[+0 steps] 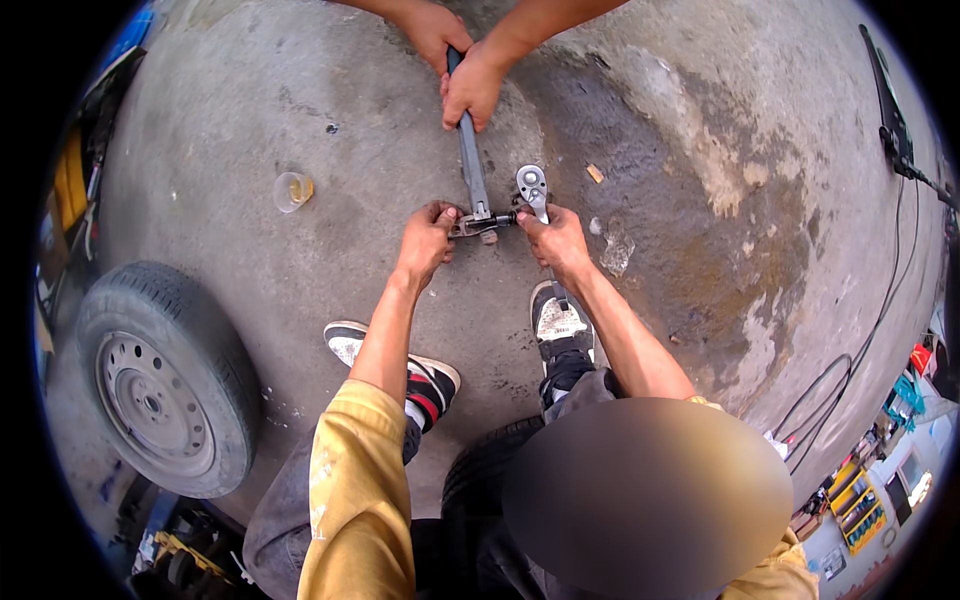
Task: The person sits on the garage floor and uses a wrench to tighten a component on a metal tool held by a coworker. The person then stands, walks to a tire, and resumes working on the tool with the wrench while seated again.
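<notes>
My left hand (428, 240) is closed, thumb and fingers pinching one end of a small dark metal part (487, 222) held just above the floor. At the part's other end is my right hand (556, 240), its fingers wrapped round the handle of a silver ratchet wrench (532, 185). The ratchet's round head points away from me. Right fingertips also touch the dark end of the metal part. A long grey bar tool (470, 160) meets that part from the far side. Another person's two hands (473, 90) grip its upper end. How bar and part join is too small to tell.
A wheel with tyre (155, 385) leans at left. A clear plastic cup (294, 191) stands on the stained concrete floor (370, 150). A small orange-brown piece (595, 173) and crumpled clear plastic (618, 247) lie right of the ratchet. A black cable (853, 360) curves along the right.
</notes>
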{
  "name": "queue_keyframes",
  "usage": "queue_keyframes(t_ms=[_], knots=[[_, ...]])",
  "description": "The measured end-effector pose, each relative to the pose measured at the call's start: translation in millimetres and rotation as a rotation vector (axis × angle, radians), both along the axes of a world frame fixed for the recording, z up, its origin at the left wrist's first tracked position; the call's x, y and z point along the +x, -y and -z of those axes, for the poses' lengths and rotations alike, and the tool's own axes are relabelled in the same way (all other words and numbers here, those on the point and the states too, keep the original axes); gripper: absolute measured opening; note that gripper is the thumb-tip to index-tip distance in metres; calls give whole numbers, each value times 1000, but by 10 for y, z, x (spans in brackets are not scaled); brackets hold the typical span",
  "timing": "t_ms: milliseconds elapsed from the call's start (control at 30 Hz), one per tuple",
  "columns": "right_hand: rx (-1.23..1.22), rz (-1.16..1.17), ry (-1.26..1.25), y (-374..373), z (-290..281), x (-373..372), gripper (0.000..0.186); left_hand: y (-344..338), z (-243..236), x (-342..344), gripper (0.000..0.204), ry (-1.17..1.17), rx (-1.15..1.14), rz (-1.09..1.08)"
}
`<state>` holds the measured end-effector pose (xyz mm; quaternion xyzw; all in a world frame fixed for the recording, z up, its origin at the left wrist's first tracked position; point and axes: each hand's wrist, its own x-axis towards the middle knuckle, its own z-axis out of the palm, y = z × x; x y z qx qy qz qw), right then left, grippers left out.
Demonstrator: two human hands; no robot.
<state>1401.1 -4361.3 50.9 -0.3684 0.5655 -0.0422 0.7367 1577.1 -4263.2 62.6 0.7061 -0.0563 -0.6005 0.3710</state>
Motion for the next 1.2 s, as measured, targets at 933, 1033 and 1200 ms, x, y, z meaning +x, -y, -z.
queue_keyframes(t_ms=[933,1033,1200], knots=[[465,-19,41,76,-549,-282,56,-170,163,3,22,384,-49,172],[710,55,118,162,-517,-311,54,-178,218,-34,22,365,-42,76],[944,72,115,389,-534,-285,52,-160,230,-54,21,406,-13,98]])
